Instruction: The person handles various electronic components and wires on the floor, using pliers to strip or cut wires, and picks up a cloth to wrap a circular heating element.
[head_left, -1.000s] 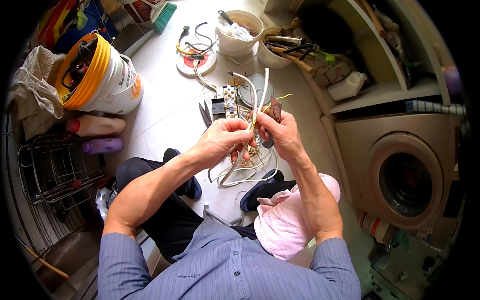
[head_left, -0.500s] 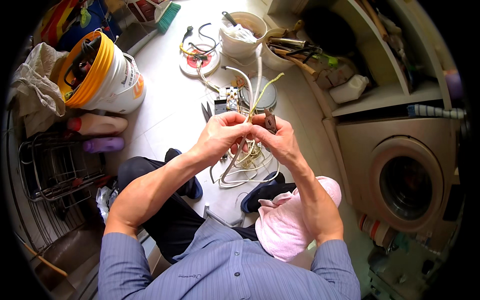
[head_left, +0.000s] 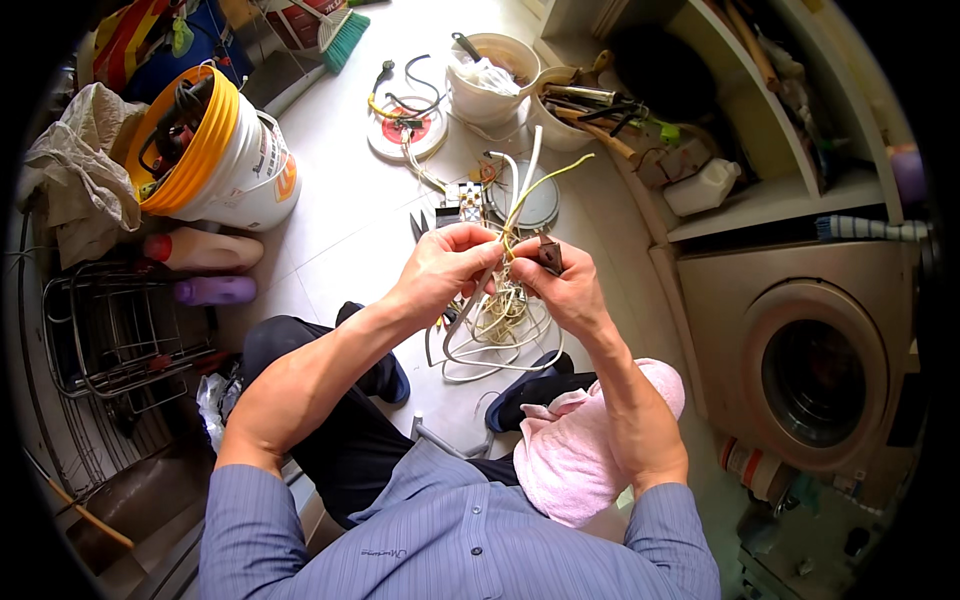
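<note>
My left hand [head_left: 447, 268] pinches a white sheathed cable [head_left: 460, 322] between thumb and fingers. A yellow-green wire [head_left: 545, 180] rises from the pinch and bends to the right, beside pale cable ends [head_left: 530, 160]. My right hand [head_left: 568, 292] is closed around a small dark metal tool [head_left: 550, 254], whose exact kind I cannot make out. Its thumb and fingertips are close to the wire, just right of my left fingertips. Below both hands lies a tangle of white cable [head_left: 490, 350] on the floor.
Scissor-like dark blades [head_left: 417, 226], a small switch block [head_left: 465, 198] and a round grey lid [head_left: 528, 203] lie beyond my hands. Farther off are a reel [head_left: 430, 140] and white bucket [head_left: 485, 100]. A yellow-rimmed bucket [head_left: 250, 180] stands left, a washing machine [head_left: 720, 290] right.
My right hand has drawn slightly right, away from my left fingertips. The yellow-green wire now leans farther right, and the tool has turned a little.
</note>
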